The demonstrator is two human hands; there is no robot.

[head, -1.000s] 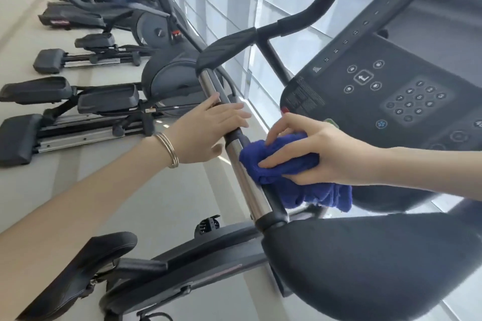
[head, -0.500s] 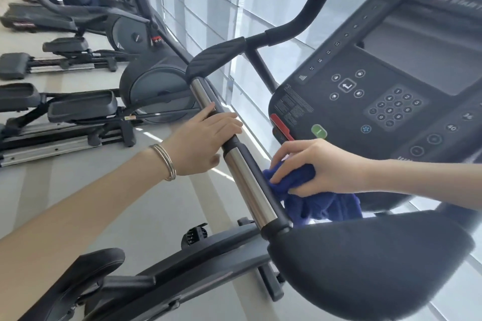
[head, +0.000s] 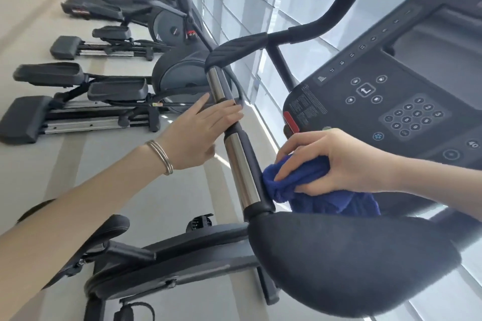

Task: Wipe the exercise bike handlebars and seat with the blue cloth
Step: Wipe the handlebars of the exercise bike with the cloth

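my left hand (head: 200,128) has eased off. a second ago its fingers were curled over the bar (head: 236,164); now they lie nearly straight and close together across the black collar between the two chrome lengths, with the thumb lifted clear. it touches the bar rather than gripping it, so i judge it only steadies me.

the bar runs from the far ribbed grip down to the near pad (head: 352,263). the cloth (head: 292,177) has slid down it. it was bunched against the middle of the lower chrome length, and now it presses on the bar's right side just above the near end, close over the pad. a tail of it hangs down behind the pad's edge.

my right hand (head: 339,161) pinches the wad, thumb beneath and fingers curled over the top. the console (head: 391,101) sits beyond it, untouched.

so this lower stretch has had one stroke on its right side. i'd say the left face, the upper chrome, the far grip and the seat are all left to do. i can't pick out the seat for certain here.
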